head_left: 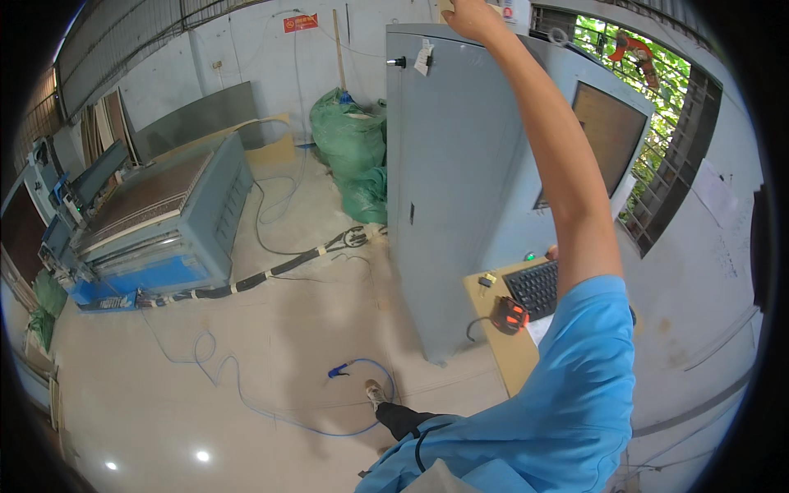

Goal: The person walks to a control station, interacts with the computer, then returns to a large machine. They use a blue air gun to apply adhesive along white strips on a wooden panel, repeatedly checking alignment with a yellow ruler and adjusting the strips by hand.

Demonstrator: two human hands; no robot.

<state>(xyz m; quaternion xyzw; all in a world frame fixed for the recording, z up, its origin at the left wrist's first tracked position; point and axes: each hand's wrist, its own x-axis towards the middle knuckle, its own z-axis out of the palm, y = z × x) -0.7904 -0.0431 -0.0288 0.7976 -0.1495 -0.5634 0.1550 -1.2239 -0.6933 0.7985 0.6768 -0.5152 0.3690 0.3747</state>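
My left arm, in a light blue short sleeve, stretches up across the view to the top of a tall grey cabinet point(448, 148). My left hand point(472, 18) is at the cabinet's top edge, partly cut off by the picture's upper rim, so its grip does not show. Beside it stands a small card with a picture point(509, 11). Behind my left forearm, a bit of what seems to be my right hand point(552, 252) shows at the far edge of a black keyboard point(532, 289). Its fingers are mostly hidden.
A black and orange mouse point(509, 315) lies on the wooden shelf point(503, 353) below a screen point(606, 123). A blue air hose with a nozzle point(337, 371) curls near my foot. Taped cables point(279, 267) cross the floor to a flatbed machine point(156, 205). Green sacks point(349, 135) stand behind.
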